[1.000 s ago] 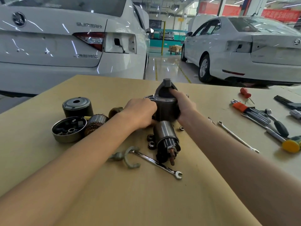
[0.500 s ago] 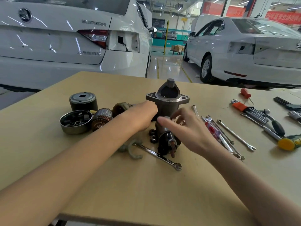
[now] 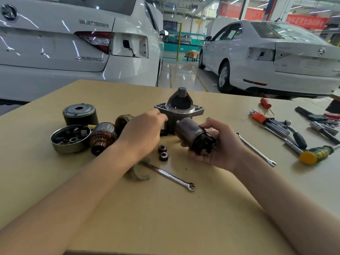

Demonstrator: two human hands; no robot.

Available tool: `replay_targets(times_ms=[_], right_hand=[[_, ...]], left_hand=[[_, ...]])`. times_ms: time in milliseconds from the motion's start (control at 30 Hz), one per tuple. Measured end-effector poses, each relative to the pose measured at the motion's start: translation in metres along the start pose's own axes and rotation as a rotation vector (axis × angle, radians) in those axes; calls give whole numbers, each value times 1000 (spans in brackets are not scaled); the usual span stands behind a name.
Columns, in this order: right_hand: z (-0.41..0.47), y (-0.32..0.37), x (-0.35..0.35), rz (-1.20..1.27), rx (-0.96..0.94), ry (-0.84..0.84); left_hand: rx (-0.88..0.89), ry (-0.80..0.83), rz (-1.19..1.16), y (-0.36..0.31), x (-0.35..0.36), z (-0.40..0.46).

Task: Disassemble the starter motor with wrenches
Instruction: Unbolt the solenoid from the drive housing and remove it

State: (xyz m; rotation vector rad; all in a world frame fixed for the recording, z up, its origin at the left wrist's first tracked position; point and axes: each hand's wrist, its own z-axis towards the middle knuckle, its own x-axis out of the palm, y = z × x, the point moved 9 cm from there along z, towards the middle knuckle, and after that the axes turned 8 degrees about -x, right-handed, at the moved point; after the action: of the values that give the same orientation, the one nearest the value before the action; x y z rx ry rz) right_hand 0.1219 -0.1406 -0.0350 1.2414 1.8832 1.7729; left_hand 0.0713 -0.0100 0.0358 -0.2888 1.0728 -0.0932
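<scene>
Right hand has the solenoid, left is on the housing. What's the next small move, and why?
Probably draw the solenoid straight back out of the housing: the right hand grips its rear end, its nose seems to sit at the housing, and the left hand braces the housing.

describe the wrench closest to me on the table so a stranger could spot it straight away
Start at the tan table and find the two small dark gears lying in front of the grey starter housing. Just nearer the camera lies a slim silver combination wrench, running diagonally with its open jaw end pointing toward the near right. Unlike the wrenches among the tool cluster at right, it lies alone between the person's forearms.
</scene>
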Motion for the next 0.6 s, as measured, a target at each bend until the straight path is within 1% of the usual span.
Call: replay_targets(times_ms=[67,133,300,333,400,500,600], right_hand=[[2,1,2,73,-2,29],[1,5,-1,29,-19,47],[-2,18,-17,-328,-57,28],[-3,19,-16,-339,-58,47],[-5,18,-8,-267,-63,158],[-8,19,2,-219,-115,333],[-10,25,9,-217,-203,436]], left_hand=[[22,-43,-190,0,-8,-1],[7,-32,-304,4,-8,-1],[-19,28,-366,9,0,0],[-12,46,-381,6,3,-1],[10,92,-465,-3,7,-5],[-38,218,-809,-11,10,-10],[-111,259,-1121,-10,10,-10]])
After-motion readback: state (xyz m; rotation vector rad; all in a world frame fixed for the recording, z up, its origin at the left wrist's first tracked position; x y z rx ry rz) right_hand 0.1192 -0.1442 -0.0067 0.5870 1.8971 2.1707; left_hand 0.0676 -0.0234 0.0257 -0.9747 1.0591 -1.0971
